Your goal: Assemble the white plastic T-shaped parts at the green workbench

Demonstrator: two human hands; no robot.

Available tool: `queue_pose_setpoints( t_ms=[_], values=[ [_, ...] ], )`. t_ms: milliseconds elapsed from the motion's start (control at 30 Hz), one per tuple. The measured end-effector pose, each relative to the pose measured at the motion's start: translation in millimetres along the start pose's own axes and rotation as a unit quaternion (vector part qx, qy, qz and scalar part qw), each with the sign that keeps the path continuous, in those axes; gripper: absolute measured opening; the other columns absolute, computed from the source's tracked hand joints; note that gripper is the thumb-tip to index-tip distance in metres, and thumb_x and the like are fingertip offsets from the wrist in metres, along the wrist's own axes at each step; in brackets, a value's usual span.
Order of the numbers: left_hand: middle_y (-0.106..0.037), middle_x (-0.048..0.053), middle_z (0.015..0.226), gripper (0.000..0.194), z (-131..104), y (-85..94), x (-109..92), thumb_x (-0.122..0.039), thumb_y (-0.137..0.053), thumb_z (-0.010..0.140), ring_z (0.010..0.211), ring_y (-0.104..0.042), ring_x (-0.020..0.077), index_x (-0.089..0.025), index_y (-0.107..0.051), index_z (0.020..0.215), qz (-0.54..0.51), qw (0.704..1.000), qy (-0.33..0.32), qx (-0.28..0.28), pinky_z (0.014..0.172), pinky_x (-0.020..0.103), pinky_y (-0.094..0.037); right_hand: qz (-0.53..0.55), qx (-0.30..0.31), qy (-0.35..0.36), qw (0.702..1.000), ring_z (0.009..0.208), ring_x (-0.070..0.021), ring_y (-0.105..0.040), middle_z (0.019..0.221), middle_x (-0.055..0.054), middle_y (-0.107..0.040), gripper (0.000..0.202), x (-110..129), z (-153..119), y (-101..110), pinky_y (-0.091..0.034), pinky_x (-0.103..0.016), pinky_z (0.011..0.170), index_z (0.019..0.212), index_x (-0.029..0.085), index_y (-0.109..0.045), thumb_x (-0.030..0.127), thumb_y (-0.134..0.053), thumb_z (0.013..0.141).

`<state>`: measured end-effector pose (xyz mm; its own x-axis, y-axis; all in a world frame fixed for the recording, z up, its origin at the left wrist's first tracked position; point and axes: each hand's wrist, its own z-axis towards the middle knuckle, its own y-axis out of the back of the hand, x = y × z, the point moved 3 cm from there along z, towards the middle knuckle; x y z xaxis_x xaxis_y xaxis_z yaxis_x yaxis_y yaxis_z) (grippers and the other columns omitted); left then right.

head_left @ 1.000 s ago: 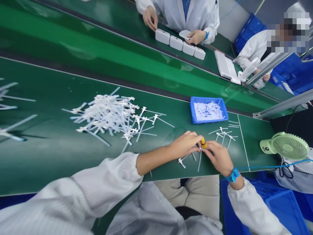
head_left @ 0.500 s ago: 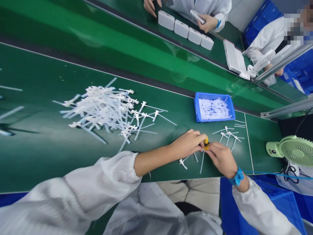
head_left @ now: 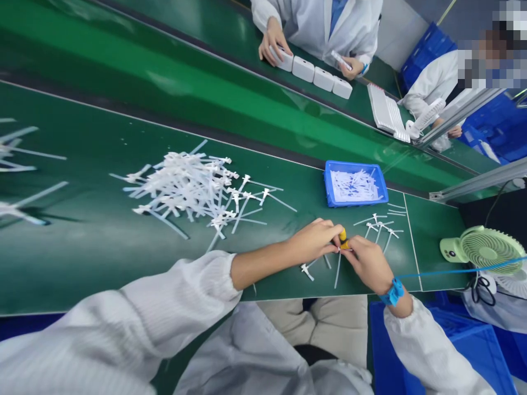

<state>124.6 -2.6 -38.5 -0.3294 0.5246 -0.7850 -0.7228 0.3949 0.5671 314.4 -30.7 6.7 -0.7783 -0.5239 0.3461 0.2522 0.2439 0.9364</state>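
My left hand (head_left: 316, 240) and my right hand (head_left: 370, 262) meet near the table's front edge. Both have closed fingers around small parts. Yellow covers (head_left: 343, 236), perhaps finger cots, show at the fingertips. A thin translucent strip (head_left: 338, 270) with a small white part at its top hangs down between the hands; which fingers grip it is hard to tell. Just left of it lies a white connector with strips (head_left: 305, 270). Several similar pieces (head_left: 381, 226) lie to the right of my hands. A large pile of them (head_left: 185, 186) is at the left.
Behind my hands stands a blue tray (head_left: 326, 189) of white strips. A green fan (head_left: 489, 249) is at the right, near a blue cord. Beyond the green divider, a person's hand (head_left: 275, 43) touches one of several white boxes (head_left: 303, 69). More strips lie far left.
The view has shifted slightly, showing more of the far side and left. My hands remain together, with the yellow tips now closer. Across the divider, the person's hand has come onto a white box.
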Motion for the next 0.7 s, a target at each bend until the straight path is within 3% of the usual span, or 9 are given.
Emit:
queue_pose_setpoints(
  t_ms=[333, 433, 500, 600, 700],
  values=[
    [-0.079, 0.001, 0.105, 0.02, -2, -2.2, -1, -0.019, -0.08, 0.096, 0.108, -0.069, 0.0238, -0.023, -0.063, 0.103, 0.013, 1.0, -0.005, 0.008, 0.093, 0.033, -0.043, 0.097, -0.002, 0.023, 0.995, 0.086, -0.0213, -0.071, 0.091, -0.005, -0.073, 0.019, -6, 3, 3, -0.055, -0.031, 0.08, 0.091, 0.023, -0.07, 0.024, -0.063, 0.108],
    [-0.079, 0.002, 0.109, 0.02, -2, -2.4, -1, -0.017, -0.077, 0.096, 0.109, -0.069, 0.0249, -0.024, -0.064, 0.11, 0.023, 1.0, -0.013, 0.007, 0.095, 0.035, -0.044, 0.161, -0.057, -0.018, 0.985, 0.097, -0.0235, -0.074, 0.104, -0.006, -0.078, 0.014, -11, -8, 4, -0.057, -0.036, 0.089, 0.103, 0.024, -0.075, 0.024, -0.062, 0.107],
    [-0.078, 0.002, 0.109, 0.023, -2, -0.6, -1, -0.016, -0.073, 0.096, 0.106, -0.069, 0.0242, -0.023, -0.065, 0.116, 0.001, 1.0, -0.016, -0.004, 0.097, 0.036, -0.046, 0.208, -0.134, -0.076, 0.966, 0.1, -0.0244, -0.076, 0.111, -0.007, -0.079, 0.014, -16, -21, 3, -0.059, -0.038, 0.092, 0.11, 0.025, -0.076, 0.026, -0.063, 0.105],
    [-0.078, 0.003, 0.107, 0.024, -1, 5.9, -1, -0.018, -0.067, 0.097, 0.097, -0.07, 0.0204, -0.021, -0.066, 0.121, -0.075, 0.996, -0.003, -0.04, 0.091, 0.033, -0.05, 0.291, -0.244, -0.165, 0.91, 0.099, -0.0258, -0.077, 0.11, -0.008, -0.079, 0.016, -18, -41, -7, -0.061, -0.04, 0.093, 0.113, 0.025, -0.076, 0.035, -0.067, 0.103],
    [-0.077, 0.003, 0.1, 0.019, -2, 14.3, 1, -0.024, -0.067, 0.098, 0.087, -0.068, 0.018, -0.02, -0.071, 0.116, -0.134, 0.988, 0.038, -0.074, 0.083, 0.029, -0.053, 0.4, -0.289, -0.202, 0.846, 0.096, -0.0262, -0.078, 0.105, -0.009, -0.081, 0.022, -6, -44, -27, -0.063, -0.04, 0.089, 0.112, 0.024, -0.076, 0.041, -0.071, 0.101]
  ],
)
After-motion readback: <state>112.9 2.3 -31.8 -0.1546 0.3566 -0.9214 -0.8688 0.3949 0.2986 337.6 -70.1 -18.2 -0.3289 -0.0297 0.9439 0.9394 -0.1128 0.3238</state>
